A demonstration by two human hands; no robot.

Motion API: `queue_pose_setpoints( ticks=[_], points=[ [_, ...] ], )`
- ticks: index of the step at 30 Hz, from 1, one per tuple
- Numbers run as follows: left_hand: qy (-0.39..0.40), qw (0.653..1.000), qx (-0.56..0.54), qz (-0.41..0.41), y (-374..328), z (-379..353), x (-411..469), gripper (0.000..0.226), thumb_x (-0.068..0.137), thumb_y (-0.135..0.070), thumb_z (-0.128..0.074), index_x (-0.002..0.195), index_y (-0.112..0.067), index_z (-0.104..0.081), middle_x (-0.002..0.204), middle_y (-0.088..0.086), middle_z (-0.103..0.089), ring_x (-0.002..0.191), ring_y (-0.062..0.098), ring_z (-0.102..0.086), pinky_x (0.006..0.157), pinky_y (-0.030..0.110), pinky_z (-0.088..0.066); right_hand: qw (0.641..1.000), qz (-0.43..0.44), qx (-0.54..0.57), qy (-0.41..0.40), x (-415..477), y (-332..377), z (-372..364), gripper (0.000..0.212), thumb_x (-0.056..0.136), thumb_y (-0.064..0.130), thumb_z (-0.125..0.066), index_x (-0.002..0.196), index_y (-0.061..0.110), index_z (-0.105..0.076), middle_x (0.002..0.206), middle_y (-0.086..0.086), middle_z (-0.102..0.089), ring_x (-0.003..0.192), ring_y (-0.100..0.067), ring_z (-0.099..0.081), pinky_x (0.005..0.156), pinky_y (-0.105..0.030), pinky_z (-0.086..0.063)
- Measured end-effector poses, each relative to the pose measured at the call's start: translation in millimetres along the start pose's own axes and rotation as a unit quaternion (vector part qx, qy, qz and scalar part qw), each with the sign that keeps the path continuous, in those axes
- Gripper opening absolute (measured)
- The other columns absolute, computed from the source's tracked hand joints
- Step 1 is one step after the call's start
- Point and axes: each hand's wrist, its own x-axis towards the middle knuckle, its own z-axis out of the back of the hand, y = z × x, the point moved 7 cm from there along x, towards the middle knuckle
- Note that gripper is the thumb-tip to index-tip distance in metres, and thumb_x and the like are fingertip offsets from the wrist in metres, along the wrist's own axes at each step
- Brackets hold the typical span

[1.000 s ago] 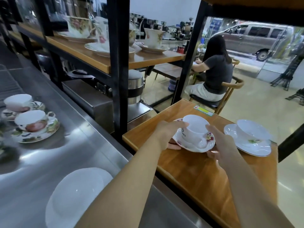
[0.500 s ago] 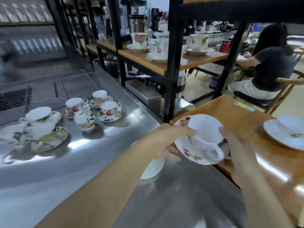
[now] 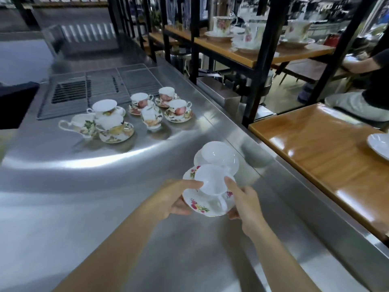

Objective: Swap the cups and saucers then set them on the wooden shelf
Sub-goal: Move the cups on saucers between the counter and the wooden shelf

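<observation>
Over the steel table (image 3: 105, 197), left hand (image 3: 176, 197) and right hand (image 3: 245, 202) curl their fingers (image 3: 193, 183) round a floral saucer (image 3: 200, 205) bearing a white cup (image 3: 210, 182), near a plain saucer (image 3: 219, 157).

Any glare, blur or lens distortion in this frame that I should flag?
Head view: a curved glare band crosses the steel counter, with bright patches on the wooden shelf; the white cup on the held saucer is nearly washed out; the far cups and background look soft; the wide-angle lens bows straight edges.
</observation>
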Motion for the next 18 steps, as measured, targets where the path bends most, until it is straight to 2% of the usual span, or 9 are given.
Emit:
queue_pose_setpoints(
  ticks=[3,5,9,11,14,18],
  points=[
    [-0.023,0.999,-0.046,0.010,27,11,6,0.015,0.079,-0.022,-0.072,0.090,-0.016,-0.064,0.085,0.007,-0.072,0.076,0.021,-0.069,0.065,0.033,-0.058,0.999,-0.033,-0.004,0.020,3,-25,-17,0.042,0.083,0.050,-0.062,0.090,0.009,-0.053,0.088,-0.008,-0.060,0.060,-0.018,-0.053,0.042,-0.023,-0.044],
    [-0.039,0.997,-0.071,0.014,41,15,8,0.013,0.079,-0.020,-0.072,0.087,-0.015,-0.063,0.084,0.007,-0.071,0.074,0.020,-0.068,0.059,0.029,-0.058,0.998,-0.058,0.000,0.035,5,-37,-25,0.045,0.081,0.048,-0.065,0.095,0.006,-0.059,0.093,-0.011,-0.063,0.064,-0.020,-0.056,0.041,-0.021,-0.044],
    [-0.056,0.993,-0.104,0.029,60,17,15,0.022,0.079,-0.021,-0.072,0.097,-0.012,-0.062,0.092,0.009,-0.071,0.087,0.026,-0.068,0.081,0.039,-0.057,0.995,-0.085,-0.013,0.044,6,-49,-31,0.043,0.081,0.048,-0.065,0.099,0.010,-0.059,0.098,-0.010,-0.064,0.074,-0.021,-0.059,0.045,-0.021,-0.044],
    [-0.057,0.992,-0.112,0.033,64,17,16,0.029,0.079,-0.021,-0.072,0.103,-0.011,-0.062,0.098,0.012,-0.072,0.094,0.028,-0.068,0.086,0.042,-0.055,0.995,-0.091,-0.024,0.045,8,-52,-33,0.046,0.080,0.050,-0.065,0.102,0.010,-0.060,0.100,-0.010,-0.065,0.078,-0.023,-0.060,0.046,-0.021,-0.043],
    [-0.062,0.991,-0.115,0.037,69,19,19,0.033,0.078,-0.021,-0.072,0.107,-0.009,-0.061,0.100,0.014,-0.071,0.094,0.028,-0.068,0.089,0.044,-0.054,0.994,-0.089,-0.034,0.054,11,-54,-34,0.049,0.080,0.051,-0.064,0.106,0.010,-0.061,0.103,-0.012,-0.066,0.083,-0.025,-0.061,0.050,-0.023,-0.044],
    [-0.068,0.990,-0.112,0.046,74,21,23,0.038,0.077,-0.022,-0.073,0.110,-0.007,-0.062,0.102,0.016,-0.072,0.094,0.030,-0.069,0.083,0.043,-0.056,0.993,-0.088,-0.045,0.064,13,-55,-34,0.055,0.078,0.053,-0.065,0.109,0.007,-0.061,0.103,-0.011,-0.067,0.082,-0.025,-0.062,0.051,-0.024,-0.044]
  ],
)
